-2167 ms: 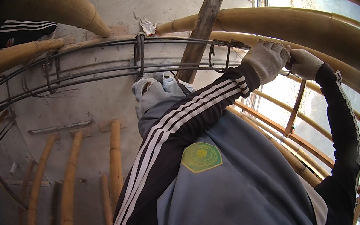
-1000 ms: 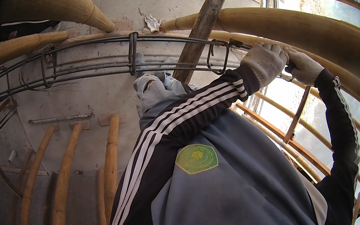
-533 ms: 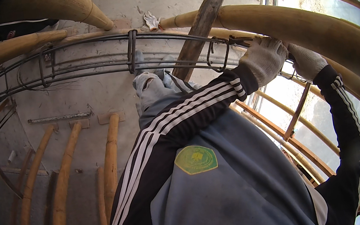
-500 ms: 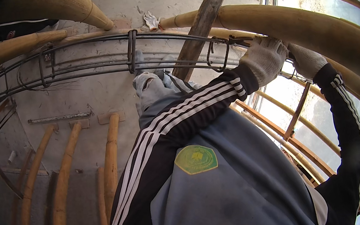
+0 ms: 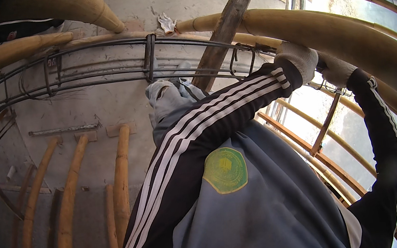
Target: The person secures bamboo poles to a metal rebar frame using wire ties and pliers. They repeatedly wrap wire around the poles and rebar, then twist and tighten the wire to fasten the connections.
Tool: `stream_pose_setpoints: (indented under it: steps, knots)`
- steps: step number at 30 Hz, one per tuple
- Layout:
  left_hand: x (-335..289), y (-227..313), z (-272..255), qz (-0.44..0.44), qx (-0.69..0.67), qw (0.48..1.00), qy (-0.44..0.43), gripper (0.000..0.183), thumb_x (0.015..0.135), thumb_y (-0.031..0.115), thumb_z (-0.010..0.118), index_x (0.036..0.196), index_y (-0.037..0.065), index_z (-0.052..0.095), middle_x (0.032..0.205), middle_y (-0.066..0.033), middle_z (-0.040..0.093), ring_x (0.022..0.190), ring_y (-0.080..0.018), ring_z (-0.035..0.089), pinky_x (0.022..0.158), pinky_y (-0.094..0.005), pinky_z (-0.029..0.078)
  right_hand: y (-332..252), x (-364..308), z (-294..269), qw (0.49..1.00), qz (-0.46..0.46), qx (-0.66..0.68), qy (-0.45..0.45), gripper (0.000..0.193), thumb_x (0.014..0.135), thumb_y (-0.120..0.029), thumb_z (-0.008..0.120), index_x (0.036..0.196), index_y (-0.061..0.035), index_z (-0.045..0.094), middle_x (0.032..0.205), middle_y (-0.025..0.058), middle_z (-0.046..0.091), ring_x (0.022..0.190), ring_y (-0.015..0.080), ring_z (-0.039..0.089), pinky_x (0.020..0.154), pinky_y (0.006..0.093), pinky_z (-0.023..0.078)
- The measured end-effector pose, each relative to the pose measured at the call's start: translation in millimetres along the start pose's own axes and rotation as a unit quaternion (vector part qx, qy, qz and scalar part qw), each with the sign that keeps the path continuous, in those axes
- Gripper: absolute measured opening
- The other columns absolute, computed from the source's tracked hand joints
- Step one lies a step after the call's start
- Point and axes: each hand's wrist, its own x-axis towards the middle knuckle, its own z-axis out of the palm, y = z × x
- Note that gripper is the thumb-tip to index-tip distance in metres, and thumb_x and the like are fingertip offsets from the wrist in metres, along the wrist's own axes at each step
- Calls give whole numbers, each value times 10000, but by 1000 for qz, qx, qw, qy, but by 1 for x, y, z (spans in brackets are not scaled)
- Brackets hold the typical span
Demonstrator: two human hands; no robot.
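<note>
My left hand (image 5: 300,59), in a pale knitted glove, reaches in at the right under a thick bamboo pole (image 5: 333,29). It is closed, its fingers mostly hidden by the pole and its own back. Close beside it, my right hand (image 5: 338,70), gloved too, is curled around something dark that I cannot make out. Both are at the right end of a long cage of steel reinforcing bars (image 5: 150,57), made of thin dark rods with square stirrups. A loose stirrup (image 5: 244,60) sits on the rods just left of my left hand.
A weathered timber post (image 5: 229,22) slants behind the cage. More bamboo poles (image 5: 72,209) stand at the lower left; others form a lattice (image 5: 333,114) at the right. A white glove (image 5: 166,24) lies beyond the cage. Part of a dark garment (image 5: 23,31) shows at the upper left.
My left hand has moved a little right and turned, so its fingers show less. My right hand has shifted slightly down and stays beside it.
</note>
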Motion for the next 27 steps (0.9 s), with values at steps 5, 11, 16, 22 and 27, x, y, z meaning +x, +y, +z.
stream_pose_setpoints:
  steps: [5,11,16,22,27]
  knots:
    - [-4,1,-7,5,-37,999,21,307,852,282,729,1051,56,786,953,-189,761,901,-325,758,796,-461,606,0,1,0,983,77,154,-59,350,859,25,618,1205,-13,656,1062,147,729,953,227,654,943,354,491]
    - [-1,-3,-15,37,-41,992,-111,437,875,379,716,1057,-14,771,983,-245,757,913,-342,765,837,-450,617,-19,-11,-3,993,76,60,-67,178,855,-55,631,1002,8,708,850,170,719,812,264,672,828,386,522]
    - [2,-3,-13,14,-48,993,-104,422,878,389,720,1047,8,785,985,-222,766,914,-339,766,852,-449,613,-12,4,6,995,80,16,-64,224,857,-125,657,1032,-10,734,931,216,741,879,367,708,826,428,542]
    - [6,-5,-10,33,-42,991,-119,411,893,386,709,1076,25,787,1007,-205,771,936,-334,766,853,-449,609,-16,6,8,986,143,11,-83,280,838,-180,767,1077,-35,750,974,197,758,911,336,717,858,408,545]
    - [10,-4,6,46,-9,994,-103,356,938,334,664,1114,48,784,1042,-194,774,952,-331,763,843,-448,609,-31,-1,5,984,158,29,-79,292,813,-165,800,1074,-41,756,963,175,768,904,320,730,851,409,557]
